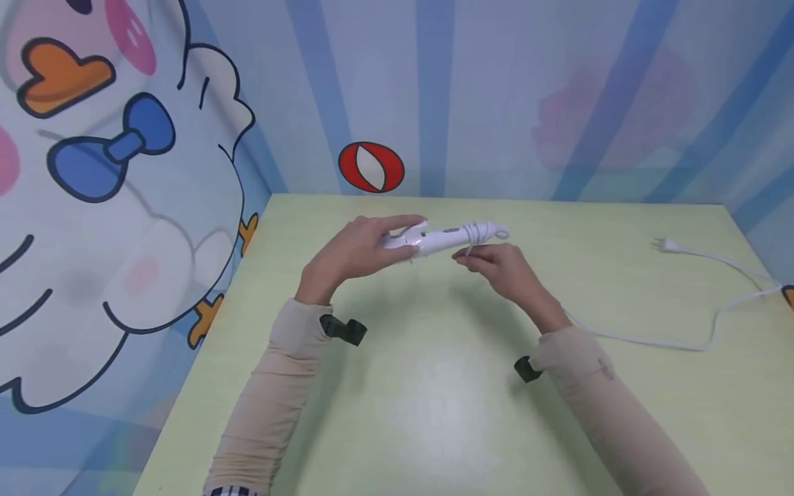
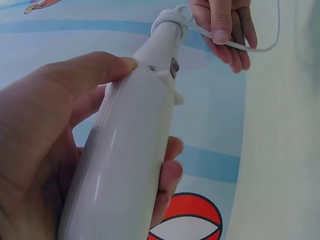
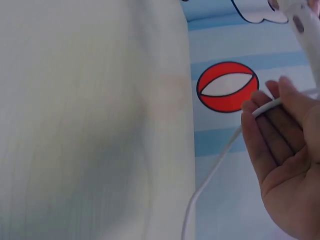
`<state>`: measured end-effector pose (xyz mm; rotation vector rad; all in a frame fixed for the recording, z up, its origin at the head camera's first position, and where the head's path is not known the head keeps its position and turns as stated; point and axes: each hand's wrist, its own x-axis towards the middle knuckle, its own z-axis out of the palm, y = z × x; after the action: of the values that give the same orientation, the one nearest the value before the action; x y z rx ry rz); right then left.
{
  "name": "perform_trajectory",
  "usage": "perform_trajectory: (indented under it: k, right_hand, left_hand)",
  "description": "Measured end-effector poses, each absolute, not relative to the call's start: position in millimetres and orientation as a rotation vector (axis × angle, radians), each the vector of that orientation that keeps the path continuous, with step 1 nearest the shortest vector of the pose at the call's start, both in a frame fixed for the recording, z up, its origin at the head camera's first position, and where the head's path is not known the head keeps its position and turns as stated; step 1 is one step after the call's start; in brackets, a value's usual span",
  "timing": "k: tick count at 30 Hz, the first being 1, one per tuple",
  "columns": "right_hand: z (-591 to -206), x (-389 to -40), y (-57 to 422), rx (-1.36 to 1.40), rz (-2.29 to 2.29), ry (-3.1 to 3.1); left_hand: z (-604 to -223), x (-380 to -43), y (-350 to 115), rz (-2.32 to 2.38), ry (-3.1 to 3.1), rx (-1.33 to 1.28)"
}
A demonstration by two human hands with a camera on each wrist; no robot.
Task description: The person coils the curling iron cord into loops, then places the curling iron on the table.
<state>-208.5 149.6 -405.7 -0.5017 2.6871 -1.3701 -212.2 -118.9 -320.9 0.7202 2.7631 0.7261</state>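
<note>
Head view: above the green counter (image 1: 434, 386), the left hand (image 1: 356, 251) grips a white curling iron (image 1: 443, 238). The right hand (image 1: 505, 269) pinches its cord (image 1: 701, 341).

Left wrist view: its smooth, hard body looks slippery; hold the thick middle.

Right wrist view: the soft cord (image 3: 267, 106) bends over the fingers (image 3: 280, 130).

The slim white plastic appliance (image 1: 443, 239) lies between the left hand (image 1: 356, 251) and right hand (image 1: 505, 270), above the pale green table (image 1: 434, 406); its two-pin plug (image 1: 665, 244) lies far right
</note>
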Motion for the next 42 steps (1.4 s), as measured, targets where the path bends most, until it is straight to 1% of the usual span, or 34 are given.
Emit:
perform_trajectory:
  k: [2,8,15,21,27,31,42]
  right_hand:
    - [-407,-213,154,-0.527,-1.393,2.679]
    - [-402,-218,166,-0.456,-1.462,2.565]
    - [-387,-227,179,-0.828,-1.104,2.773]
    - [-370,-232,177,-0.741,-0.977,2.743]
    - [-355,-229,171,-0.86,-0.823,2.834]
    - [-350,-225,164,-0.893,-0.722,2.912]
    - [-341,-210,145,-0.801,-0.394,3.074]
  left_hand:
    - [-320,-211,-120,0.773,2.729,0.733]
    - [-318,-208,-124,0.863,2.625,0.748]
    - [-312,-199,-120,0.692,2.637,0.9]
    - [-304,-194,-114,0.521,2.661,0.954]
    - [-301,-194,-106,0.363,2.668,0.898]
    - [-305,-196,-101,0.277,2.664,0.85]
    - [-319,-207,-96,0.254,2.684,0.782]
